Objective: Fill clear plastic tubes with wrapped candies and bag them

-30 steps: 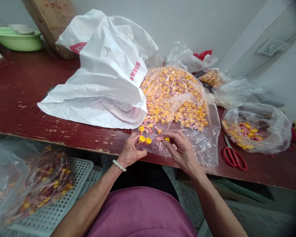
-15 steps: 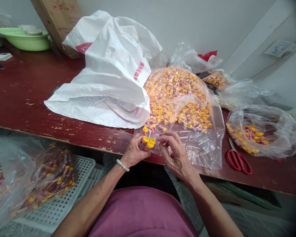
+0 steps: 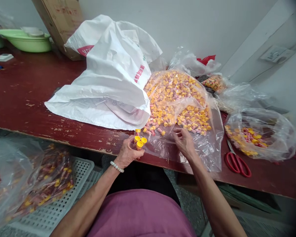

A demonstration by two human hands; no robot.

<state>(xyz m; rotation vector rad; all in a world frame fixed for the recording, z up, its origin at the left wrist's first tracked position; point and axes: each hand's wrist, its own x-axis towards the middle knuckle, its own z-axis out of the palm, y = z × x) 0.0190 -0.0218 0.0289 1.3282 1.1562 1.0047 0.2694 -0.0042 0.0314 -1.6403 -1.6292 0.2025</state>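
Note:
My left hand [image 3: 128, 152] is closed round several small tubes with yellow caps [image 3: 139, 144], their caps pointing up over the table's front edge. Right of it, my right hand [image 3: 184, 142] hovers over the clear plastic sheet of the big bag, just in front of the heap. Its fingers look loosely bent and apart, with nothing visible in them. A large clear plastic bag [image 3: 218, 144] lies with its mouth toward me, full of yellow-capped tubes with red-and-white bodies [image 3: 177, 89]. A few loose tubes lie at the heap's near edge.
A white sack [image 3: 106, 75] leans on the heap's left. Red-handled scissors [image 3: 237, 163] and a smaller clear bag of tubes [image 3: 283, 131] lie right. Left are a green basin [image 3: 37, 44] and a cardboard box [image 3: 64, 23]. Below left, a white crate [image 3: 85, 164] carries bagged tubes.
My left hand has shifted slightly left and down with the tubes. My right hand has moved away from them, to the right and forward, toward the heap.

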